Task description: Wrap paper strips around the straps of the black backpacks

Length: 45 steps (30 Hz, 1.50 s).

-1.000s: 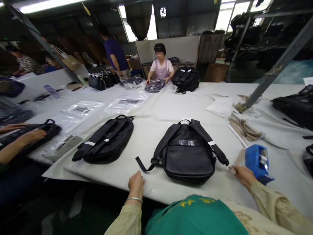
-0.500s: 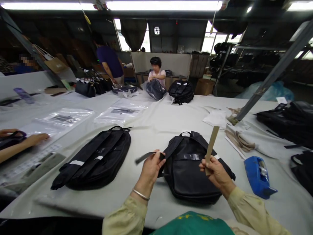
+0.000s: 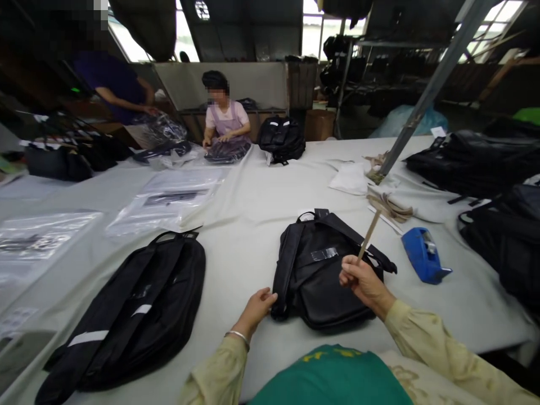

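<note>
A black backpack (image 3: pixel 337 301) lies flat on the white-covered table in front of me, its shoulder straps upward and its top handle pointing away. At its lower left corner, my left hand (image 3: pixel 255 310) is closed with thumb and fingertips on the lower end of the left shoulder strap (image 3: pixel 287 270). Over the bag's right side, my right hand (image 3: pixel 363 281) is closed round a narrow tan strip (image 3: pixel 369 236) that points up and away. A second black backpack (image 3: pixel 164 304), with white bands on its straps, lies to the left.
A blue tape dispenser (image 3: pixel 422 256) stands right of the bag, near tan straps (image 3: pixel 390 208). A slanted metal post (image 3: pixel 417 107) rises behind them. More black bags (image 3: pixel 506 242) lie at right. Clear plastic bags (image 3: pixel 164 199) lie at left. Two people work across the table.
My view has swung right and down. My left hand has lowered the strap's loose end to the bag's lower left side. The tan strip stays in my right hand, now turned more edge-on.
</note>
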Available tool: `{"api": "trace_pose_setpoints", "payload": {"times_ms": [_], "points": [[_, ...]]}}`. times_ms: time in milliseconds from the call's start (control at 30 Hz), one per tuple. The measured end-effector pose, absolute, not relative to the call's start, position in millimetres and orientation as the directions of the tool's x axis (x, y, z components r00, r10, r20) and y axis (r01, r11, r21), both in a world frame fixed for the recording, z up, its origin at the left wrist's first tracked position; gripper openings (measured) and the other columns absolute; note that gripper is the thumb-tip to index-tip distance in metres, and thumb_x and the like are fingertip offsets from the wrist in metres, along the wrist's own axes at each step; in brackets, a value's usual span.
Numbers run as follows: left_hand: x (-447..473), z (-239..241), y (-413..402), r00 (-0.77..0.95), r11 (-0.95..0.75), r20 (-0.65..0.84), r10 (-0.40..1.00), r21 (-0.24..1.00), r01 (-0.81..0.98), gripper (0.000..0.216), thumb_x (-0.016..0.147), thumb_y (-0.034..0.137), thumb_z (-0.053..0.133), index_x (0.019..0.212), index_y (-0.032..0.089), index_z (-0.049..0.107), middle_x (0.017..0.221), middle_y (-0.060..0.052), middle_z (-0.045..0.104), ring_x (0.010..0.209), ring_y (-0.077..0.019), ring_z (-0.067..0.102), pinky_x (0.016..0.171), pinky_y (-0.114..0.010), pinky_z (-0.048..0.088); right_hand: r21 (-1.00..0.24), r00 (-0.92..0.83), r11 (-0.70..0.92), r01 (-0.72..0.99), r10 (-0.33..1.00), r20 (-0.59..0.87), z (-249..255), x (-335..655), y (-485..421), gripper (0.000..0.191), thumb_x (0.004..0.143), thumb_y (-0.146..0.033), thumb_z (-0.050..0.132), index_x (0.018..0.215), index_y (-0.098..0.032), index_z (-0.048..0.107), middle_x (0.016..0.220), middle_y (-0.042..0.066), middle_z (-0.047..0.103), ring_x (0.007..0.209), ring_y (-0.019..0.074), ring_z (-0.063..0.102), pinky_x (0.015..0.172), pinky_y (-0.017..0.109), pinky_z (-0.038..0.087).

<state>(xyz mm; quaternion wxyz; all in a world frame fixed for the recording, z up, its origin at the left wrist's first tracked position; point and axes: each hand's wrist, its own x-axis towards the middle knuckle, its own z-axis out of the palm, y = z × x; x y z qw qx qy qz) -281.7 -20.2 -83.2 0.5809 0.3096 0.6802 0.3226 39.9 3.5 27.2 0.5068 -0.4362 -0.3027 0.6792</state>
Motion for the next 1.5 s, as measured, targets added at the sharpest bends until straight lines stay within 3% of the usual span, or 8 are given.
{"api": "trace_pose_setpoints", "payload": {"times_ms": [133,367,500,667,800,900,1133,1500], "points": [[-270.3,-59.2,-8.3,0.077,0.508,-0.504,0.86,0.861,-0.027,0.03,0.06,0.036,0.082,0.067,0.014,0.064,0.057,0.001,0.06,0.054,-0.0115,0.053,0.054,-0.024,0.039,-0.92,-0.161,-0.348,-0.179,0.933,-0.321,23.0,11.8,0.9,0.026,0.074,-0.037,0.072,0.072,-0.017,0.056,0.045,-0.008,0.038,0.046,0.0121,0.051,0.049,0.024,0.039],[-229.1,35.8,64.8,0.23,0.394,-0.321,0.919,0.782,-0.483,0.028,0.065,0.031,0.082,0.077,0.014,0.065,0.07,-0.002,0.066,0.065,-0.0132,0.059,0.064,-0.026,0.049,-0.92,-0.163,-0.366,-0.139,0.925,-0.343,29.4,-15.8,14.0,0.033,0.078,-0.049,0.065,0.087,-0.017,0.059,0.066,-0.003,0.054,0.048,0.007,0.042,0.039,0.018,0.023],[-200.6,44.1,86.8,0.204,0.334,-0.269,0.941,0.824,-0.458,0.029,0.062,0.03,0.084,0.076,0.013,0.065,0.069,-0.001,0.065,0.063,-0.0115,0.057,0.063,-0.023,0.047,-0.941,-0.21,-0.332,-0.069,0.927,-0.311,37.0,-27.9,46.0,0.037,0.074,-0.049,0.071,0.086,-0.015,0.062,0.058,-0.004,0.051,0.048,0.0066,0.038,0.042,0.019,0.024],[-198.9,26.3,74.7,0.26,0.42,-0.344,0.902,0.835,-0.356,0.04,0.069,0.043,0.079,0.097,0.016,0.068,0.079,-0.006,0.071,0.07,-0.0164,0.064,0.067,-0.028,0.05,-0.973,-0.158,-0.228,0.016,0.961,-0.228,34.9,-25.4,76.8,0.037,0.081,-0.049,0.068,0.086,-0.012,0.066,0.064,-0.001,0.059,0.06,0.0136,0.054,0.059,0.028,0.046],[-206.2,22.2,61.4,0.322,0.547,-0.526,0.788,0.837,0.029,0.044,0.072,0.056,0.072,0.074,0.012,0.068,0.065,-0.012,0.071,0.058,-0.0197,0.065,0.055,-0.028,0.05,-0.974,-0.11,-0.226,0.013,0.968,-0.226,30.6,-18.6,76.1,0.035,0.092,-0.046,0.056,0.095,-0.012,0.064,0.086,0.001,0.064,0.074,0.0155,0.061,0.068,0.03,0.052],[-207.5,29.8,63.1,0.15,0.527,-0.539,0.829,0.842,0.118,0.041,0.07,0.051,0.075,0.062,0.012,0.065,0.057,-0.01,0.067,0.047,-0.0161,0.06,0.045,-0.025,0.046,-0.971,-0.058,-0.238,-0.001,0.97,-0.238,26.5,-20.5,56.1,0.035,0.091,-0.048,0.055,0.083,-0.015,0.063,0.075,0.0,0.064,0.062,0.0123,0.056,0.06,0.026,0.046],[-191.6,41.2,67.1,0.037,0.645,-0.645,0.763,0.76,-0.081,0.028,0.072,0.037,0.076,0.075,0.011,0.066,0.069,-0.013,0.069,0.052,-0.0183,0.063,0.043,-0.027,0.05,-0.904,-0.163,-0.423,-0.056,0.897,-0.41,8.8,-50.8,-12.8,0.027,0.077,-0.044,0.063,0.075,-0.017,0.06,0.057,-0.003,0.057,0.043,0.0122,0.054,0.048,0.025,0.036],[-194.7,29.1,53.7,-0.071,0.581,-0.581,0.811,0.813,-0.022,0.04,0.066,0.048,0.077,0.075,0.011,0.066,0.065,-0.006,0.067,0.05,-0.013,0.057,0.045,-0.023,0.037,-0.975,-0.057,-0.213,-0.059,0.976,-0.21,11.6,-36.2,-7.1,0.025,0.074,-0.038,0.066,0.06,-0.017,0.06,0.059,0.0,0.056,0.06,0.0132,0.048,0.058,0.025,0.038]]}}
